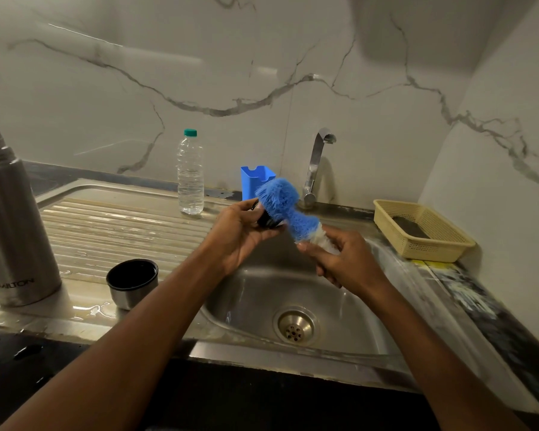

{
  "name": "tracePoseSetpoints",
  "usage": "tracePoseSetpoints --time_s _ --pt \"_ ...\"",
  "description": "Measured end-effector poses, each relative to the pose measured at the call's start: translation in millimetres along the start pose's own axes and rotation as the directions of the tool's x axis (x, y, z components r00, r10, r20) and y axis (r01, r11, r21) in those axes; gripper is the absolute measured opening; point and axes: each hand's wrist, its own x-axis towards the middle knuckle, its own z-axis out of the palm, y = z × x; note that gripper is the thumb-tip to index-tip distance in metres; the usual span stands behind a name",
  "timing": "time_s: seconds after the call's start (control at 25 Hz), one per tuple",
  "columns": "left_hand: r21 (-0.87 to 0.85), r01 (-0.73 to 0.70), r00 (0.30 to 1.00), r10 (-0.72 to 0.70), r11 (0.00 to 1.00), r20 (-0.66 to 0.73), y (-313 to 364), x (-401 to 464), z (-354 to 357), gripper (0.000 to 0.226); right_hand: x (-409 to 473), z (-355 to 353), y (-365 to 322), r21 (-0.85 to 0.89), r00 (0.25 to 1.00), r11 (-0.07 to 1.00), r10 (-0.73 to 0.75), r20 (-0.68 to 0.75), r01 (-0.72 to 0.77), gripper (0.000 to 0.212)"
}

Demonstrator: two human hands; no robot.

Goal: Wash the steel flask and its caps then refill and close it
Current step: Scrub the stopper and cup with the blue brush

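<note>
Above the sink basin (pixel 339 293), nearest the camera, two bare forearms are stretched forward and the hands are brought together over the bowl. A small black inner cap (pixel 266 219) is gripped by the left hand (pixel 240 234), fingers and thumb curled round it. The handle of a bottle brush (pixel 282 205) is clasped in the right hand (pixel 344 262), and the blue bristle head is pressed against the cap. The drain (pixel 294 328) is seen below the hands.

To the left, on the wet ribbed drainboard (pixel 122 225), a steel outer cap (pixel 132 283) is stood upright with its dark inside showing. Further left, the open steel flask (pixel 11 225) is stood upright at the edge of the view, well apart from the hands.

Beyond these, a clear plastic water bottle (pixel 190 174) with a green top is placed near the back of the drainboard. A blue holder (pixel 255 178) is set behind the brush, with the tap (pixel 318 163) beside it. A cream basket (pixel 420 230) is placed on the counter at the right, against the marble wall (pixel 262 73).
</note>
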Motion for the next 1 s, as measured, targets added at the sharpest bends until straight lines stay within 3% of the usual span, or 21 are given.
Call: tracePoseSetpoints --time_s 0.12,0.24,0.36,0.72,0.88,1.0 --pt "-0.02 0.016 1.0 -0.016 1.0 0.0 -1.9 -0.7 0.0 0.041 0.7 2.2 -0.2 -0.023 0.997 0.999 0.044 -0.063 -0.046 0.015" --pt "-0.076 -0.01 1.0 0.01 0.997 0.01 -1.4 0.5 2.0 0.052 -1.3 4.5 -3.4 0.005 0.998 0.998 0.063 -0.028 -0.063 0.016" --pt "-0.049 -0.041 0.998 0.044 0.998 0.055 0.3 0.5 5.7 0.048 0.4 5.0 -5.0 0.051 0.998 0.997 0.057 -0.014 -0.056 0.016" --pt "-0.056 -0.124 0.992 0.123 0.991 -0.021 3.3 1.9 -2.1 0.069 -2.0 1.0 -6.4 0.084 1.0 0.996 -0.001 0.031 -0.002 0.023" --pt "0.008 -0.106 0.994 0.106 0.994 -0.015 -0.4 3.6 -6.1 0.054 -1.2 2.8 -5.2 0.056 0.998 0.998 0.042 -0.042 -0.04 0.014" --pt "0.031 -0.116 0.993 0.116 0.993 -0.01 1.7 5.3 -7.7 0.046 -3.2 3.1 -9.6 0.112 1.0 0.994 0.009 -0.01 -0.008 0.018"
